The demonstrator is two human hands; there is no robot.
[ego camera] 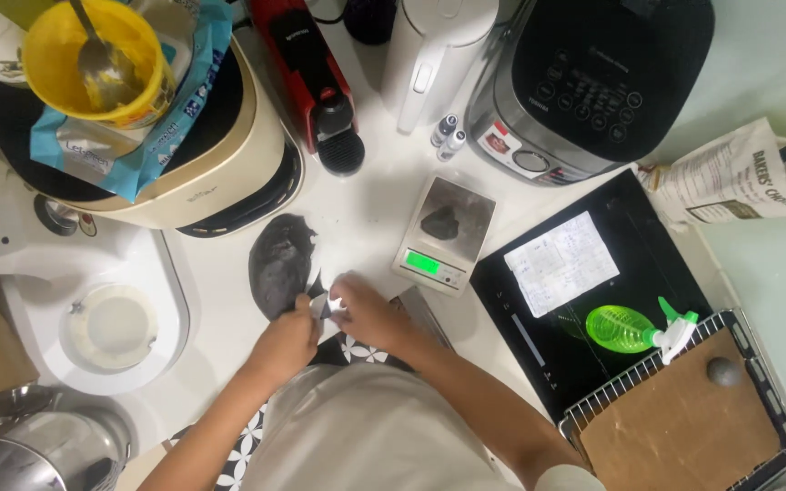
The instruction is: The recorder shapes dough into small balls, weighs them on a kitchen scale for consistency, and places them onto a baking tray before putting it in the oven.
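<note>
Bright, even overhead light, soft shadows, slight blur, and wide-angle bending at the edges.

Dark grey dough lump [281, 264] lay on the white bench [366, 214], oval, matte, its lower right edge pinched up between both hands. Smaller dark piece [443, 221] sat on the scale [443, 236].

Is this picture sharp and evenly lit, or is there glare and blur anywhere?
Head view: bright, even overhead light on the white counter; the black dough shows little surface detail; both hands, left and right, look slightly soft; the scale's green display glows washed out; the wide lens bends appliances at the edges.
</note>
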